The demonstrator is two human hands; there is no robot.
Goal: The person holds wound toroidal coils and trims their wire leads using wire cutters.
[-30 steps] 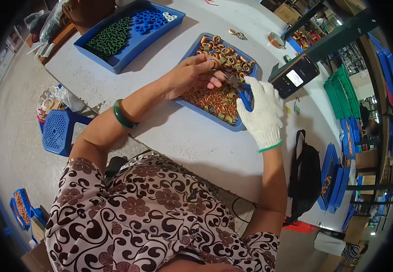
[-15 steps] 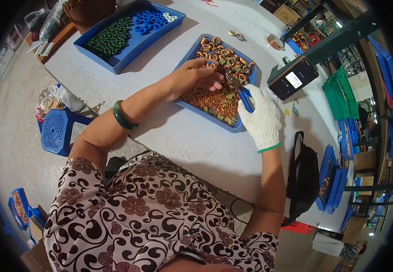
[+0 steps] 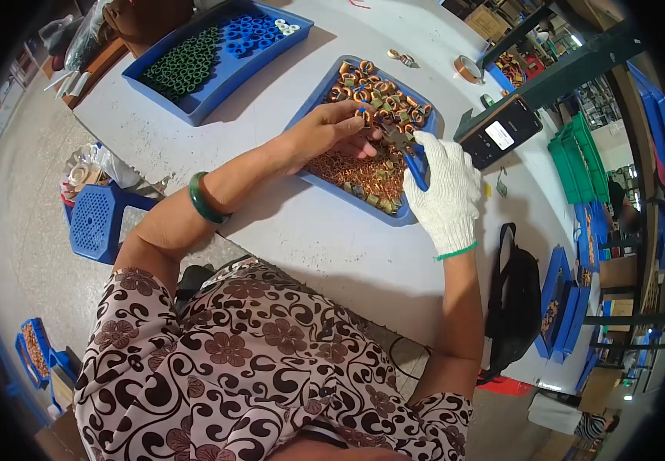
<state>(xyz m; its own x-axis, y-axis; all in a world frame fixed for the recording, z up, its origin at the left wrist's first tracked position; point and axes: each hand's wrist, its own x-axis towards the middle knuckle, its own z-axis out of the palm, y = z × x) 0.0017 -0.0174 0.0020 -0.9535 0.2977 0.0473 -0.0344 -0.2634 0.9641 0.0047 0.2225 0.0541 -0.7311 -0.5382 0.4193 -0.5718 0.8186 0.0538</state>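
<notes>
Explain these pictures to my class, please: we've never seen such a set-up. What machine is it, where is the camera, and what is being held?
There is no machine, just a person's two hands. One camera, worn on the head, looks forward and down.

The bare left hand holds a small copper-wound ring in its fingertips. The right hand, in a white knitted glove with a green cuff, holds metal pliers with blue handles.

Beneath the hands, on a white table, sits a blue plastic tray of more wound rings and copper-coloured wire bits. A second, larger blue plastic tray holds green, blue and white rings. A dark smartphone stands on the right.
</notes>
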